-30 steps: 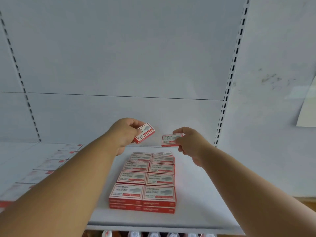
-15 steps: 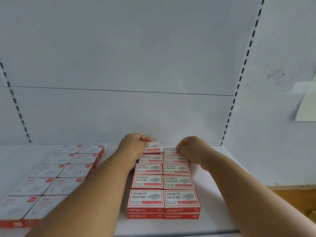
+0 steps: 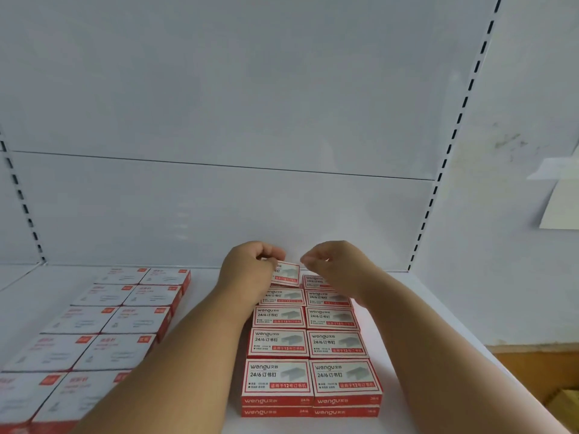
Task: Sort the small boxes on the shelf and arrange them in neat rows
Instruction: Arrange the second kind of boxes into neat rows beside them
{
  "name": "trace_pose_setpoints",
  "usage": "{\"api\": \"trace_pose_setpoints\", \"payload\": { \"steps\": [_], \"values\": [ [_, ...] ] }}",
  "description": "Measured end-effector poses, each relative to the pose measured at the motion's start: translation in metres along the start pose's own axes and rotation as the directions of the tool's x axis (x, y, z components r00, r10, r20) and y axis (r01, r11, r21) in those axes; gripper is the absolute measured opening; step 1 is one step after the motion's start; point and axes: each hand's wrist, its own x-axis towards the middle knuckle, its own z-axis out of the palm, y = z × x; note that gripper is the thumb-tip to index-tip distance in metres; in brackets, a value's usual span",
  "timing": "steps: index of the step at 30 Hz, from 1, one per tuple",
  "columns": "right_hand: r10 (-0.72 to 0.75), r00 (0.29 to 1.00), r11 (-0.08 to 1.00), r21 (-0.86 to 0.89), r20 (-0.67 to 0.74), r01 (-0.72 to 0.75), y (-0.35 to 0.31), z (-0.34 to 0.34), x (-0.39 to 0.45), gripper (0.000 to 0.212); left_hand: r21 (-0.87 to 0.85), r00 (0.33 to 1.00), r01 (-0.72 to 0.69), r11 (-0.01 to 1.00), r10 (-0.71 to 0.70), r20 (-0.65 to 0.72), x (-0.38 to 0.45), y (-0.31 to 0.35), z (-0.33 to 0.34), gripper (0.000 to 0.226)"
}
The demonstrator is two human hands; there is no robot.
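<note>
Boxes of staples, red and white, are what we are arranging, and one staple box [image 3: 285, 273] sits tilted at the far end of the left column of the staple-box block [image 3: 310, 355], pinched at its left edge by our left hand [image 3: 247, 272], fingers curled round it. Our right hand [image 3: 336, 267] hovers just beside that box, over the far end of the right column; its fingers are curled loosely with the tips drawn together, and we cannot tell whether they touch the box beneath them. Nearer to us than the held box, the block runs toward the shelf's front edge in two columns, boxes touching side by side, with a second layer showing under the front pair. Left of the block, well apart across bare shelf [image 3: 206, 311], lies a paler group of boxes [image 3: 103, 327], also in two columns. Behind the block rises the white back panel [image 3: 219, 120], and to its right a slotted upright [image 3: 451, 145].
</note>
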Motion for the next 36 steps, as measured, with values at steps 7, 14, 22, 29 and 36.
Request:
{"api": "trace_pose_setpoints", "payload": {
  "steps": [7,14,22,29,36],
  "values": [
    [-0.044,0.992,0.987,0.151,-0.118,0.062,0.000,0.001,-0.005,0.004,-0.102,1.000,-0.002,0.995,0.004,0.012,-0.004,0.005,0.001,0.026],
    [-0.099,0.987,0.989,0.096,-0.123,0.111,0.005,0.010,-0.009,0.010,-0.217,0.988,0.039,0.975,-0.005,0.155,-0.006,0.012,-0.003,0.029],
    [-0.012,0.969,1.000,0.014,-0.245,0.016,0.007,0.008,-0.005,0.015,-0.001,0.979,0.134,0.991,-0.132,0.157,-0.001,0.003,0.001,0.030],
    [0.152,0.988,0.988,0.041,-0.008,-0.152,0.020,0.013,-0.009,0.018,0.175,0.960,0.126,0.976,-0.165,0.226,-0.007,0.005,0.002,0.023],
    [0.204,0.977,0.908,0.360,0.068,-0.215,0.012,0.008,-0.020,0.016,0.133,0.947,0.139,0.981,-0.171,0.272,-0.018,0.016,-0.003,0.023]
  ]
}}
